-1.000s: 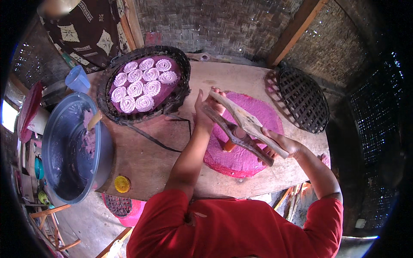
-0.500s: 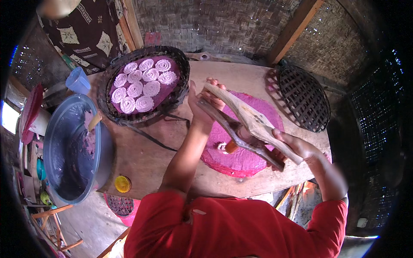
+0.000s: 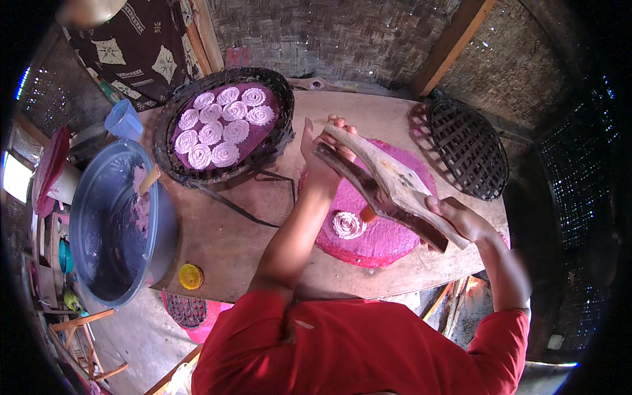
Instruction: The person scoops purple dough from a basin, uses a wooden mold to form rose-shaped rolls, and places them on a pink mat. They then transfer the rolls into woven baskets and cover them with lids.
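Both of my hands hold a two-armed wooden press (image 3: 392, 174), tilted from far left to near right. My left hand (image 3: 322, 155) is closed around its far left end, thumb raised. At the near right end, my right hand (image 3: 461, 218) wraps the arms, its fingers partly hidden underneath. An orange tube tip (image 3: 367, 214) shows below the press, close to the cloth. Beside that tip, a pale pink dough coil (image 3: 349, 225) lies on a round pink cloth-like mat (image 3: 368, 249). The press hides part of the mat.
Far left on the table (image 3: 230, 257), a black woven tray (image 3: 288, 108) holds several pink coils on a purple sheet. A big blue-grey basin (image 3: 99, 230) with dough stands left, near a blue cup (image 3: 124, 121) and yellow lid (image 3: 191, 276). Another woven tray (image 3: 469, 150) lies at the right.
The press and both hands have shifted slightly right, and the tube tip has moved right and up. A full round coil shows where only a small bit of dough was visible.
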### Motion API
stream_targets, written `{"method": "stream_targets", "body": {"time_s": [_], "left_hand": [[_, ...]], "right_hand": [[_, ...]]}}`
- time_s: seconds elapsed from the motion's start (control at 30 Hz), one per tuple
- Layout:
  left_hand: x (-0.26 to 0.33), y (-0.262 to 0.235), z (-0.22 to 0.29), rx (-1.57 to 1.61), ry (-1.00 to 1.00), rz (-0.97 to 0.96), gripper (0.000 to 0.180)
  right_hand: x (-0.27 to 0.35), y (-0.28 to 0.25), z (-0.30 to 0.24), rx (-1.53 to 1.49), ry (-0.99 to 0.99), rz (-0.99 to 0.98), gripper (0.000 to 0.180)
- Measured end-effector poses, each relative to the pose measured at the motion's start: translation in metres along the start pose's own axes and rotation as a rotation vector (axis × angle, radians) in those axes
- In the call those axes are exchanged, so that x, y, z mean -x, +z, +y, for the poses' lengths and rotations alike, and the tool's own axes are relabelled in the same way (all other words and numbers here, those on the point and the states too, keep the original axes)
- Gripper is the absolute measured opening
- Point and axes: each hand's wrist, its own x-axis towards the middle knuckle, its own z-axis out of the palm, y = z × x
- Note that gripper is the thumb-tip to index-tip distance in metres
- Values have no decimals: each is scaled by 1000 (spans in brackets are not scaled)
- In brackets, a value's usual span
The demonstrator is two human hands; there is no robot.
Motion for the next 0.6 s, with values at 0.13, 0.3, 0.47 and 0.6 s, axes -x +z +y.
{"method": "stream_targets", "body": {"time_s": [0.13,0.3,0.47,0.6], "left_hand": [[-18,1,20,-62,-41,-50,57],[10,-1,38,-172,-29,16,54],[32,-19,31,-130,17,-127,31],[29,-24,38,-61,24,-192,24]], "right_hand": [[-26,13,11,-116,-109,30,66],[-31,28,23,-120,-113,-75,65],[-38,28,40,-475,1,-184,78],[-83,57,80,-602,-151,-354,72]]}}
